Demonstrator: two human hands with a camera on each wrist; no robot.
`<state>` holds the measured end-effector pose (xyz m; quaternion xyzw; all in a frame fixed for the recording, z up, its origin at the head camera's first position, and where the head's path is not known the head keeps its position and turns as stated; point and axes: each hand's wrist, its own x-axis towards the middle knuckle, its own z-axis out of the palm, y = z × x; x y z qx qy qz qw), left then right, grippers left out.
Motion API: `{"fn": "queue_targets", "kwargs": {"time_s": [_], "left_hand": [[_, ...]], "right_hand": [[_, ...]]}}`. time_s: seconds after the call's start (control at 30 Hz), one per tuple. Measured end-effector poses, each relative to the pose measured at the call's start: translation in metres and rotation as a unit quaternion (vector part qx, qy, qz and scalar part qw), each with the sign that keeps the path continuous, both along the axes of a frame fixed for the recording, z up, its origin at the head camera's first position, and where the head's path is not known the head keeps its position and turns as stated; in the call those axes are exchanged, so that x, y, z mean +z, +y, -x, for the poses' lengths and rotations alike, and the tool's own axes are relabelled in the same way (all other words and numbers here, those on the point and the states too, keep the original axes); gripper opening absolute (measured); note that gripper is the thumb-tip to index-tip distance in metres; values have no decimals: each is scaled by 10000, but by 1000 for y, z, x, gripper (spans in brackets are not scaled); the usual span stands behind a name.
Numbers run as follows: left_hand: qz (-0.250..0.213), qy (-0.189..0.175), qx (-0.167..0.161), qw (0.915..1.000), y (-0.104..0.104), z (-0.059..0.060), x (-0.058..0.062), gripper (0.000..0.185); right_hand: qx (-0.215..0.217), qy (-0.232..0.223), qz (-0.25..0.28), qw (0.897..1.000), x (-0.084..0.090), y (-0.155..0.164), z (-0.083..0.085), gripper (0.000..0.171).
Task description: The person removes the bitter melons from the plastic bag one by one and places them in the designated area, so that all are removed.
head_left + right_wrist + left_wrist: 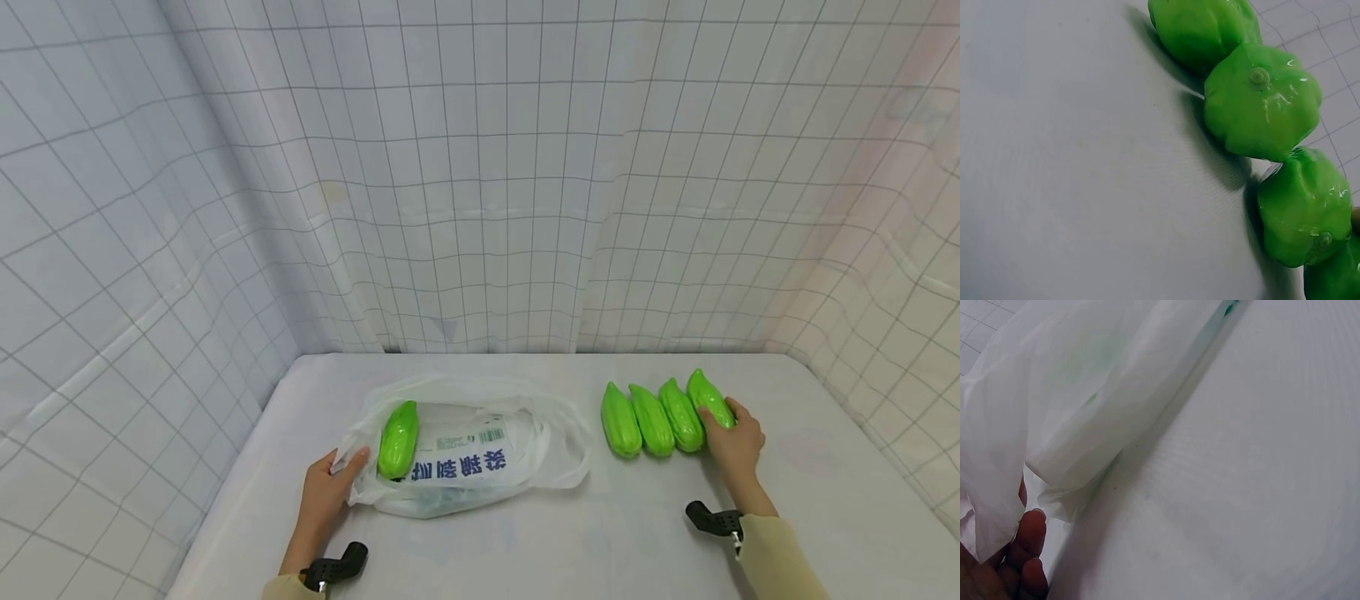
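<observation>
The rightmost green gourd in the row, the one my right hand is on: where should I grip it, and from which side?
Grip the rightmost green gourd across its thick middle, coming from above and its open right flank. It lies flat, lengthwise away from you, and its left flank sits against the next gourd, so fingers likely won't fit there. The right hand already rests on its near end; thumb over the top, fingers on the free side.

A white worktop (pixel 525 542) is carrying everything, its pale cloth-like surface running back to a gridded white curtain. Toward the left a crumpled white plastic bag (pixel 480 467) with blue printed characters is lying flat on it, and one green gourd (pixel 397 439) is resting on the bag's left part. Toward the right four more green gourds (pixel 663 414) are lying directly on the worktop in a tight row, side by side and touching, well apart from the bag.
</observation>
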<state>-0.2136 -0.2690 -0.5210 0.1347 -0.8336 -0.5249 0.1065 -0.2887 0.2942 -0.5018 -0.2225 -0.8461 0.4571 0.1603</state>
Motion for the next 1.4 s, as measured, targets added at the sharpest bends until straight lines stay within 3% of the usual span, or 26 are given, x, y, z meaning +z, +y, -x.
{"fn": "queue_targets", "kwargs": {"time_s": [1.4], "left_hand": [[5,84,15,10000,0,0,-1,48]], "right_hand": [[73,-357,-69,9993,-9,8,-1,68]]}}
